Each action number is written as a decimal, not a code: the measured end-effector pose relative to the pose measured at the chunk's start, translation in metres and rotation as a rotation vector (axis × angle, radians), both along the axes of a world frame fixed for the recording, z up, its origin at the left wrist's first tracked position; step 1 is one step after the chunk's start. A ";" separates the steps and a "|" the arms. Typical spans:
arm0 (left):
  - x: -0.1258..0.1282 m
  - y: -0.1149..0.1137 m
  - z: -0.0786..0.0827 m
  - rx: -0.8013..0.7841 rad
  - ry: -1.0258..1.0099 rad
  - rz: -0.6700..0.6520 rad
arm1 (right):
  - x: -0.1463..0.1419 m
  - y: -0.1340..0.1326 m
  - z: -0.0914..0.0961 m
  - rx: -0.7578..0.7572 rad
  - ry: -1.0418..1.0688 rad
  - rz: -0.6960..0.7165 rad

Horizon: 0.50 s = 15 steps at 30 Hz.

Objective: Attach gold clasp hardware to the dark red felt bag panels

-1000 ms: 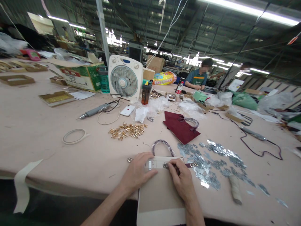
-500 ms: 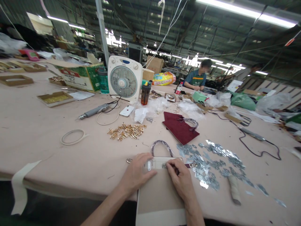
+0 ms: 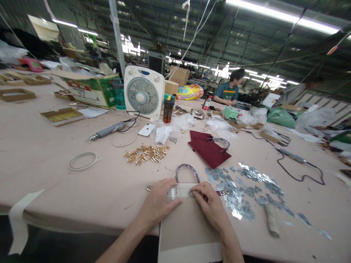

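A beige bag panel [image 3: 189, 226] lies at the table's front edge, with a wrapped dark handle [image 3: 188, 167] arching from its far end. My left hand [image 3: 159, 201] rests on the panel's left side, thumb and fingers apart. Beside its fingers, a small pale metal plate [image 3: 172, 193] sits on the panel. My right hand [image 3: 210, 202] pinches at the panel's upper right, its fingertips on a small grey metal plate [image 3: 191, 193] that they partly cover. A dark strap with a metal end [image 3: 222, 192] sticks out to the right; another metal end [image 3: 149, 188] shows at left.
Loose metal plates [image 3: 238, 197] spread rightward, near a wrapped roll [image 3: 271, 221]. Beyond are gold fasteners [image 3: 146, 154], a maroon bag piece [image 3: 207, 148], a tape roll [image 3: 82, 161], two electric screwdrivers [image 3: 106, 131] [image 3: 290, 155], a phone [image 3: 146, 130] and a fan [image 3: 144, 93]. A co-worker [image 3: 227, 91] sits across.
My right fingertips have shifted slightly at the same spot, covering more of the small grey plate. My left hand stays put. The whole view has moved a little.
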<state>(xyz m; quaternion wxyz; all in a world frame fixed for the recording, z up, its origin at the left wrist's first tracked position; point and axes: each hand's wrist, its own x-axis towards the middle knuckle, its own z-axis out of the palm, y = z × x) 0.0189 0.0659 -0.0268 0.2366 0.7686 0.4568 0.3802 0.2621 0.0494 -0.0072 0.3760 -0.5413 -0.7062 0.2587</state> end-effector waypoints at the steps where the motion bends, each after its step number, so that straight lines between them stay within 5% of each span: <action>1: 0.000 0.000 0.001 0.021 0.004 0.000 | 0.000 -0.001 -0.001 0.007 0.004 0.003; 9: 0.008 -0.005 0.011 0.250 0.108 -0.056 | -0.001 -0.005 -0.018 0.116 0.011 -0.001; 15: 0.030 -0.001 0.024 0.177 0.201 -0.125 | 0.002 -0.006 -0.016 0.105 0.007 0.029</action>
